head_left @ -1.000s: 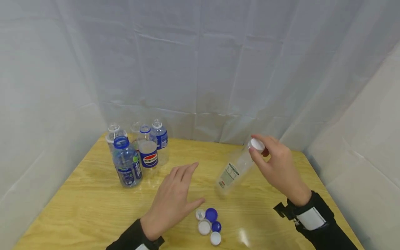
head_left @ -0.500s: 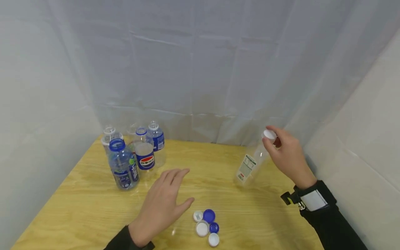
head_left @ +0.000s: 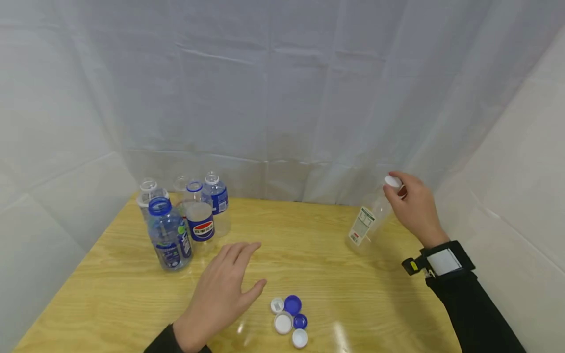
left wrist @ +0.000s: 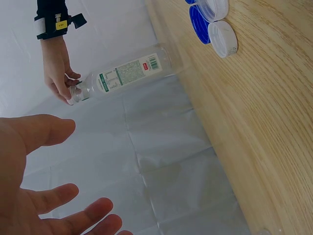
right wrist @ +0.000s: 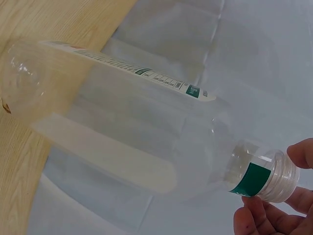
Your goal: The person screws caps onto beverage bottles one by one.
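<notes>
My right hand (head_left: 414, 210) grips a clear plastic bottle (head_left: 363, 226) by its capped top, thumb and fingers around the white cap (head_left: 393, 182). The bottle leans, its base down and to the left, close over the table toward the back right. A white label with green print runs along the body, and a green strip shows at the neck (right wrist: 254, 178) in the right wrist view. My left hand (head_left: 219, 293) hovers over the front of the table, fingers spread and holding nothing. Just right of it lie several loose bottle caps, among them a blue cap (head_left: 293, 304) and a white cap (head_left: 283, 323).
At the back left, several uncapped bottles stand close together: a blue-tinted bottle (head_left: 169, 240) in front, a bottle with a Pepsi-style label (head_left: 200, 223), and a blue-labelled bottle (head_left: 218, 198) behind. Pale sheeting (head_left: 282, 98) encloses the wooden table (head_left: 287, 264) at the back and sides.
My right hand has carried the bottle to the right and farther back. My left hand has drawn slightly left, still spread. The caps and standing bottles keep their arrangement as the view shifts a little.
</notes>
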Demonstrator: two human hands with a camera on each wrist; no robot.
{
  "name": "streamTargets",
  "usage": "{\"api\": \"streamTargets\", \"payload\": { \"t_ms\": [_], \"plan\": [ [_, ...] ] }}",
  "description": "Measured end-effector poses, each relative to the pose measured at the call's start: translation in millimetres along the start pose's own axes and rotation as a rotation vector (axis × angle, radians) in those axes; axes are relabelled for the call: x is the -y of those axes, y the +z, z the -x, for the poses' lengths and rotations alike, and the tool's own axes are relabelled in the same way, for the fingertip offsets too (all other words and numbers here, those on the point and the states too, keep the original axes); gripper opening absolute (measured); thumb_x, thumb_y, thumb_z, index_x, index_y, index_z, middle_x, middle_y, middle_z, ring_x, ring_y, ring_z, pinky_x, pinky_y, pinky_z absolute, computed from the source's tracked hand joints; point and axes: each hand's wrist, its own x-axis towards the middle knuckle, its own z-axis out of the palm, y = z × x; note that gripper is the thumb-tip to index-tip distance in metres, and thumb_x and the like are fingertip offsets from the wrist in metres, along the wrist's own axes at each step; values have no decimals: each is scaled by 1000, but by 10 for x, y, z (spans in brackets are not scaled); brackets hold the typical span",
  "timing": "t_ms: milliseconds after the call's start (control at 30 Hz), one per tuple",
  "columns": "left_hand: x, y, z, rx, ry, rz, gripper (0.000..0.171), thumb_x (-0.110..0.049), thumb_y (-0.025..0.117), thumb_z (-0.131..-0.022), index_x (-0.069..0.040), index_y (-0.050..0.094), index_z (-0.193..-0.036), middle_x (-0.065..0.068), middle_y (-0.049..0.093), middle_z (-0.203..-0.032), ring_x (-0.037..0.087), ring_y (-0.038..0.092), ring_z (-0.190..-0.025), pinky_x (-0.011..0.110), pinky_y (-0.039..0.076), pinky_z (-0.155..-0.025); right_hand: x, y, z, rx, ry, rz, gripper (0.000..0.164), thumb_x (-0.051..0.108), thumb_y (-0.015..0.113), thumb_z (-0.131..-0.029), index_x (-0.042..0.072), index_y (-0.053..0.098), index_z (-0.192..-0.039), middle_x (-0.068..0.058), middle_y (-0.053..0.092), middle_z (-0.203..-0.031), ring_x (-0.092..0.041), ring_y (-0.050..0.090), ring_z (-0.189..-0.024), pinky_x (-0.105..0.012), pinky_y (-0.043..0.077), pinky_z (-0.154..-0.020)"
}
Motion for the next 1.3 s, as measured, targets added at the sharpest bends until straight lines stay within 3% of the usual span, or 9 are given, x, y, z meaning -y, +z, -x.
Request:
{"api": "streamTargets", "payload": {
  "t_ms": [633,867,1300],
  "plan": [
    [37,27,37,37,-37,14,69,-41,82,-81,-15,56,-139,3,63,-123,19,59,-113,38,55,-92,-313,-48,-39,52,134,59,46,26,56,-103,-3,55,-139,-25,63,-110,-31,58,-80,-30,44,-55],
    [49,53,44,7,-24,11,68,-38,84,-79,-14,58,-137,3,64,-122,20,60,-110,38,55,-89,-377,-21,-33,59,159,75,48,28,55,-102,-3,54,-139,-26,62,-108,-32,57,-80,-32,43,-56],
    [51,11,54,48,-52,7,67,-40,81,-81,-16,57,-139,3,64,-124,20,59,-115,39,54,-93,-348,-39,3,69,155,112,54,27,61,-99,-3,51,-143,-33,59,-127,-44,59,-99,-51,47,-70]
  ]
}}
